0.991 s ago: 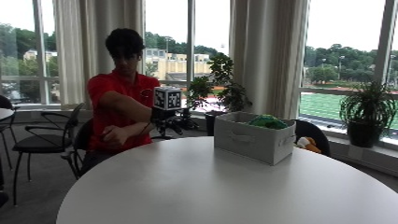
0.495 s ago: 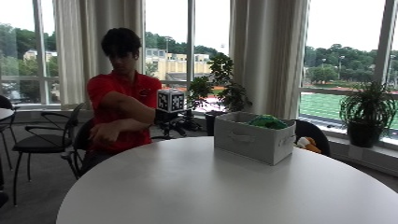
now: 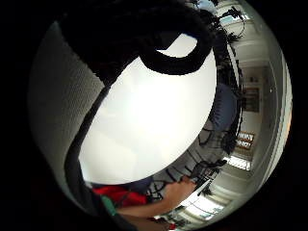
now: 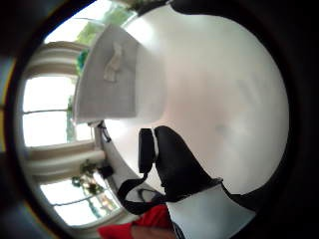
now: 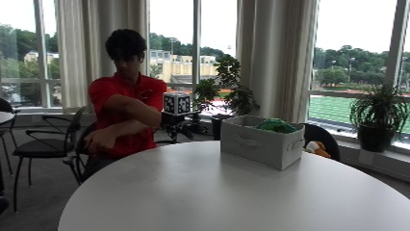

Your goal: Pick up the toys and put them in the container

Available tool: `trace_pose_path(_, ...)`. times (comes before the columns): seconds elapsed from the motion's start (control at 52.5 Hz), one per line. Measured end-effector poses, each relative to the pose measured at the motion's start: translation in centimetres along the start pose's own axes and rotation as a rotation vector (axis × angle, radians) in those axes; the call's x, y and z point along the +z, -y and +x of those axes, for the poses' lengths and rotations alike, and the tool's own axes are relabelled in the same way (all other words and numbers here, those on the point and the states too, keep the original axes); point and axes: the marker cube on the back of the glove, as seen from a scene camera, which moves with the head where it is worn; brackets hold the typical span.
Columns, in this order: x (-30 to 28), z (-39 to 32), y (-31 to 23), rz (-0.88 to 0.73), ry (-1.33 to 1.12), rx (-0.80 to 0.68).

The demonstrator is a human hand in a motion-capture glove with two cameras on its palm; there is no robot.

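A person in a red shirt sits behind the round white table [image 5: 211, 192]. The gloved right hand [image 5: 172, 120] hangs above the table's far edge, left of the grey fabric container [image 5: 259, 143], and holds nothing; its fingers look relaxed. A green toy [image 5: 275, 126] lies in the container. An orange and white plush toy [image 5: 317, 149] sits behind the container on a chair. In the thumb side palm view the glove [image 4: 174, 169] is over the bare table [image 4: 219, 99], with the container [image 4: 107, 79] beyond it. The bare left hand [image 5: 99, 140] rests under the right forearm.
Black chairs [image 5: 42, 144] stand to the left of the person. Potted plants [image 5: 378, 118] line the window sill behind the table. The little finger side palm view shows the white tabletop [image 3: 149, 110] and the bare forearm [image 3: 163, 199].
The bare left hand has slid out to the left, away from the body. The gloved right hand has hardly moved.
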Motion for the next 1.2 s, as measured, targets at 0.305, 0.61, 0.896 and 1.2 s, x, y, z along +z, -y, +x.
trace_pose_path(0.305,-0.1,0.0,0.0,0.0,-0.004,-0.001)
trace_pose_path(0.61,1.1,-0.7,-0.9,-0.034,0.015,0.014)
trace_pose_path(0.896,2.9,-0.6,-1.1,-0.076,0.02,0.041)
trace_pose_path(1.2,3.5,-2.4,-2.1,-0.066,-0.036,0.015)
